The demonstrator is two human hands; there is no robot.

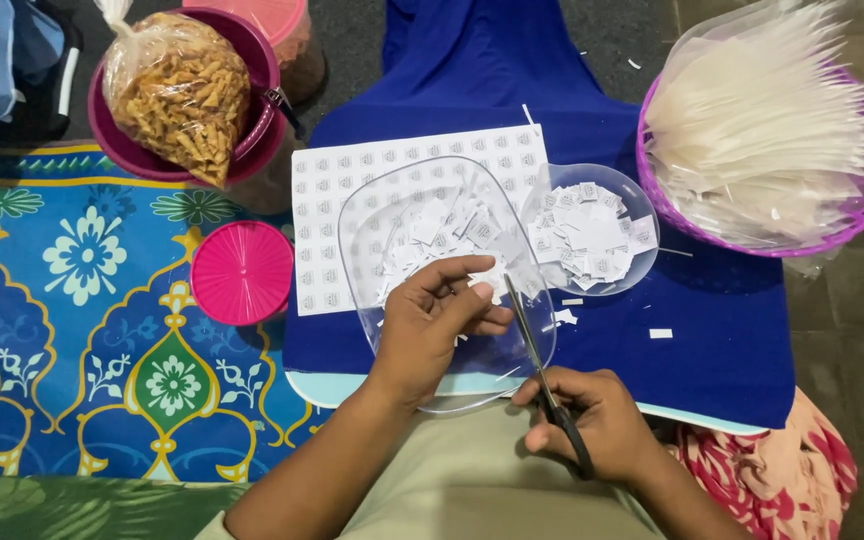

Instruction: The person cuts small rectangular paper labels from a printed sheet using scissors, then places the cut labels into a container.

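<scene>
Head view: left hand [432, 320] fingers pinch a small white paper label [493, 278] over a clear plastic tray [372, 215]; right hand [592, 425] fingers grip black-handled scissors [542, 370], blades nearly closed at the label.

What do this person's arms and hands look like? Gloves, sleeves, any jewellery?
Both hands are bare: no gloves on the left hand or the right hand, and no rings, watch or bracelets show. The forearms are uncovered too; no sleeve reaches into view. Fingernails look short and unpainted.
</scene>
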